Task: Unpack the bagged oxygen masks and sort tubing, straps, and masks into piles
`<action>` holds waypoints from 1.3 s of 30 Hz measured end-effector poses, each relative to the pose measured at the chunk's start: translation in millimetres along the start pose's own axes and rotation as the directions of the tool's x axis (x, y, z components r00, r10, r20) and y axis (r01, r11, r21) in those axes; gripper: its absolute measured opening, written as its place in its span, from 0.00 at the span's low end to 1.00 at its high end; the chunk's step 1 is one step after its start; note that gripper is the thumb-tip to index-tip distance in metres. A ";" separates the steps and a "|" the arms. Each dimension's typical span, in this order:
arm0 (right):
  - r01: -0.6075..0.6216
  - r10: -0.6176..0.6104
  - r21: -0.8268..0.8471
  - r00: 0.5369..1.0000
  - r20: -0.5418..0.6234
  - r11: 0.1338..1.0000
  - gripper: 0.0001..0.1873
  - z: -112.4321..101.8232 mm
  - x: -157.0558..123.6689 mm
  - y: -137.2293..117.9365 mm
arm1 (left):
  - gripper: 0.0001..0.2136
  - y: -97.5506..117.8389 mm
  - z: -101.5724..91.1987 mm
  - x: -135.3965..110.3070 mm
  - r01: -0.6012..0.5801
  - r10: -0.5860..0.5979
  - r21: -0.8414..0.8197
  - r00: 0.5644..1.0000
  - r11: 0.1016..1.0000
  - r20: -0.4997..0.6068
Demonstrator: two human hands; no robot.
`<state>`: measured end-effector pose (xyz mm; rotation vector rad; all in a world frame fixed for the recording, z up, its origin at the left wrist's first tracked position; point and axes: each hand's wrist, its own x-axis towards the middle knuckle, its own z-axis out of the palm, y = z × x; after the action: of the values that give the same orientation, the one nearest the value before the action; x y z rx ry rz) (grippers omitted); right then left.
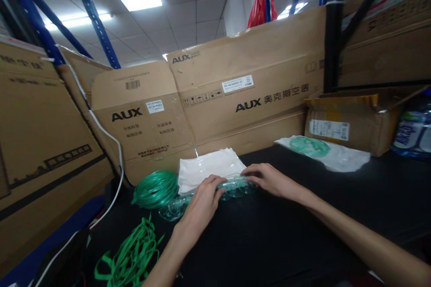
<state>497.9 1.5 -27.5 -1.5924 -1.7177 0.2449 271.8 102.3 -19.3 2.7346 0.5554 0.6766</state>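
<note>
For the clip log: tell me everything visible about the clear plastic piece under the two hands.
The clear plastic piece is long, see-through and faintly green, with rounded cup-like bulges along it, one at its left end. It lies flat across the black table, in front of a stack of white sheets and close to a green coil. The left hand curls over its middle, and the right hand has its fingertips on the right end. Finer detail is too blurred to tell.

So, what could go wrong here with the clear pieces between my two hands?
The clear pieces form a loose row; the left hand and right hand cover only part, so the end ones might slide off. The green coil lies close to that end and could snag.
</note>
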 end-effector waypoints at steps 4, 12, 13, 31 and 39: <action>-0.003 0.002 0.022 0.998 0.058 1.000 0.15 1.4 3.3 2.7 | 0.14 -4.0 0.8 -2.3 -0.021 0.021 -0.024 1.000 0.999 -0.012; 0.103 -0.091 -0.100 0.988 0.122 0.990 0.14 -0.4 7.2 6.8 | 0.13 -15.1 8.4 2.8 -0.023 0.023 0.010 1.000 1.000 -0.005; 0.111 -0.095 -0.140 0.988 0.119 0.984 0.16 -6.6 6.5 7.8 | 0.13 -14.3 8.4 1.7 -0.019 0.020 0.019 1.000 1.000 -0.015; -0.395 0.179 -0.831 0.919 -0.352 0.393 0.10 -111.6 -21.7 115.9 | 0.10 78.4 21.8 -24.7 0.156 -0.154 -0.436 0.987 0.886 0.040; -0.242 -0.155 -0.825 0.918 -0.365 0.511 0.12 -119.1 -52.6 26.3 | 0.28 102.9 53.4 36.3 0.291 -0.185 -0.878 0.954 0.380 0.237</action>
<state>590.0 -82.9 17.6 -2.1682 -1.5066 -1.0559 358.5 17.3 -15.4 1.5686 0.3667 0.5215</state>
